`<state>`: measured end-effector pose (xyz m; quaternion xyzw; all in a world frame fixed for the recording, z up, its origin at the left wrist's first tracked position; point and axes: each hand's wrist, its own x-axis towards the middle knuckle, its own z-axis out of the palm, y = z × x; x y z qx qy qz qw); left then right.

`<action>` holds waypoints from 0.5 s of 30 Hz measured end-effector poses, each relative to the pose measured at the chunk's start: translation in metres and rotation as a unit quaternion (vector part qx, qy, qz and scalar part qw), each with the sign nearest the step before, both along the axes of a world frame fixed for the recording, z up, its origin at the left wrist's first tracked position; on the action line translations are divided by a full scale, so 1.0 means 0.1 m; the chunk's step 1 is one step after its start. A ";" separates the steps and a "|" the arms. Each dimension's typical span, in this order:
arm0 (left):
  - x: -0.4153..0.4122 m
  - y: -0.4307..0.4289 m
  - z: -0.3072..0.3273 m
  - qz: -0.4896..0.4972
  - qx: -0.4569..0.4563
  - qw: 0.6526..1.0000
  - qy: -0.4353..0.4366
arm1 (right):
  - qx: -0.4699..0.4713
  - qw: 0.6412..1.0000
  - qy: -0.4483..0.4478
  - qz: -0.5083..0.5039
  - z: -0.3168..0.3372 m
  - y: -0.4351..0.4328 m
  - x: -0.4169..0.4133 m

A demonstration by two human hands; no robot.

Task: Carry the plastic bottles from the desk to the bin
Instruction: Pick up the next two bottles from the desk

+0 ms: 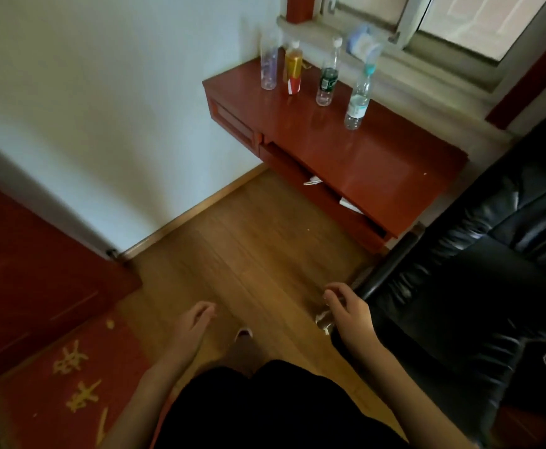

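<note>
Several plastic bottles stand upright in a row on the red desk [378,163] below the window. From left to right they are a clear bottle [269,64], a bottle with a gold and red label [293,71], a green-labelled bottle [328,79] and a bottle with a blue cap [359,98]. My left hand [193,322] and my right hand [346,306] hang low over the wooden floor, far short of the desk. Both are empty, with fingers loosely curled and apart. No bin is in view.
A black leather chair [479,280] stands at the right, its armrest just beside my right hand. The desk drawer [323,189] hangs open with papers inside. A red door [31,286] and a red mat [70,384] are at the left. A blue-white object [364,43] lies on the windowsill.
</note>
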<state>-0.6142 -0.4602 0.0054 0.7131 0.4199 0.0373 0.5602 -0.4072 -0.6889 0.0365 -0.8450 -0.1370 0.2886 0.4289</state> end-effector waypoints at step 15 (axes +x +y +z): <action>2.95 2.30 0.28 -0.182 0.043 0.982 0.016 | -0.017 0.994 0.014 -0.104 -0.16 1.86 2.07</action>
